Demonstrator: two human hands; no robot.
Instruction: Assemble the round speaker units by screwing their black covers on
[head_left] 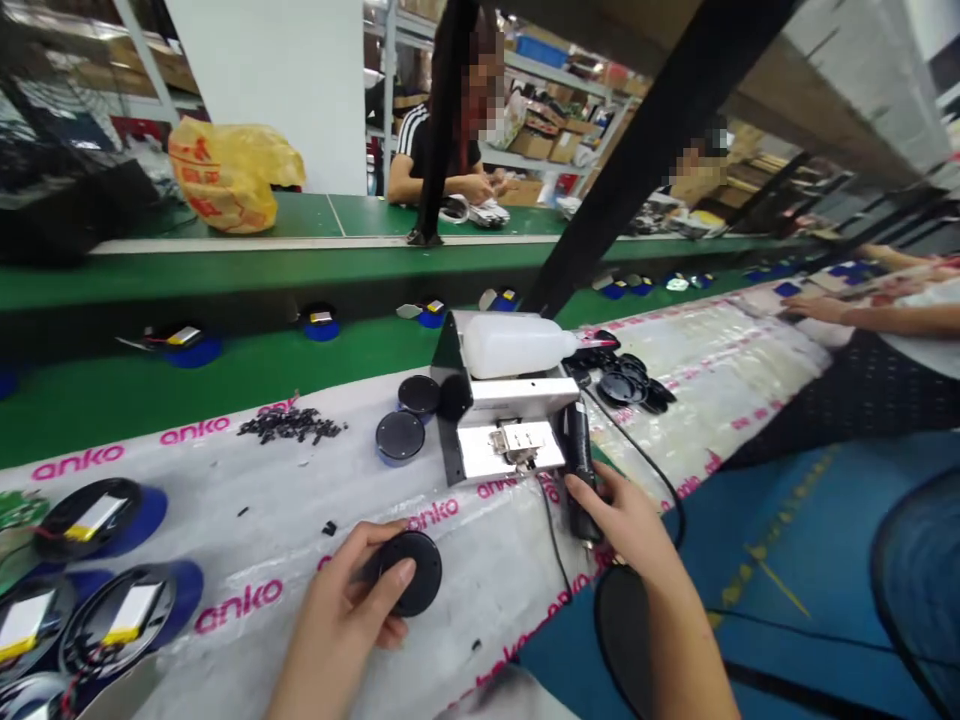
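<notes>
The left hand (356, 595) pinches the disc (424, 578) between thumb and fingers at the lower centre of the frame, its flat face up, round with no long axis. Up and right of it, the right hand (630, 515), the nearer one, closes on the driver (578, 450), whose long axis runs top to bottom, narrow end downward, just beside the stand (525, 398).

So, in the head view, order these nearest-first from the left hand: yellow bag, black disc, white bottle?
1. Black disc: held in the left hand.
2. White bottle: ahead right, on the metal device.
3. Yellow bag: far ahead, on the green bench.
</notes>
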